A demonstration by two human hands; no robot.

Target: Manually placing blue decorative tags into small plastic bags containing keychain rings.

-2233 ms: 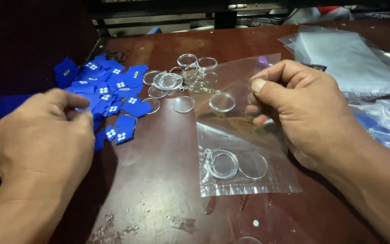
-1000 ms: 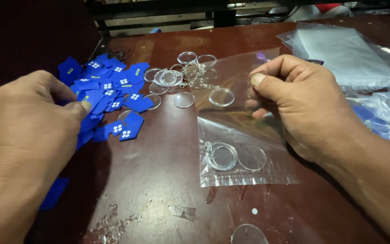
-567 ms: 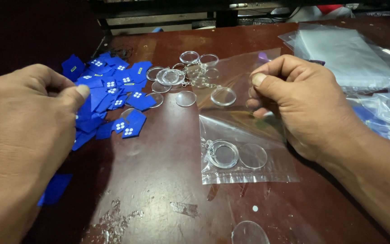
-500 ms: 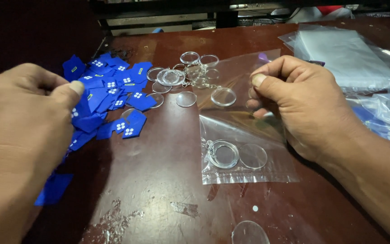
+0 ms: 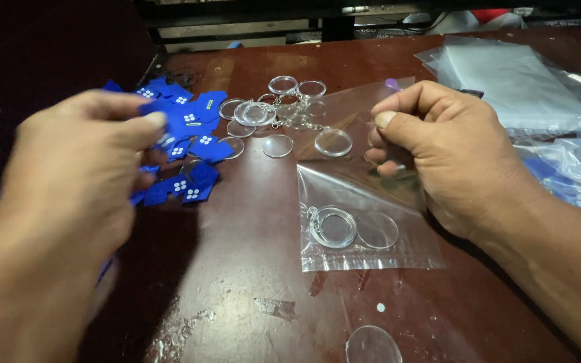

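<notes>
Dark wooden table [image 5: 250, 269], bags and blue tags.
My right hand [image 5: 448, 151] pinches the clear bag [image 5: 364, 202] by its mouth; my left hand [image 5: 79, 175], blurred, pinches a blue tag [image 5: 186, 121].

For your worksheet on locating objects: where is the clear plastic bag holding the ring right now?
In the head view, the clear plastic bag lies flat on the brown table, centre-right, its upper edge pinched by the right hand.
</notes>
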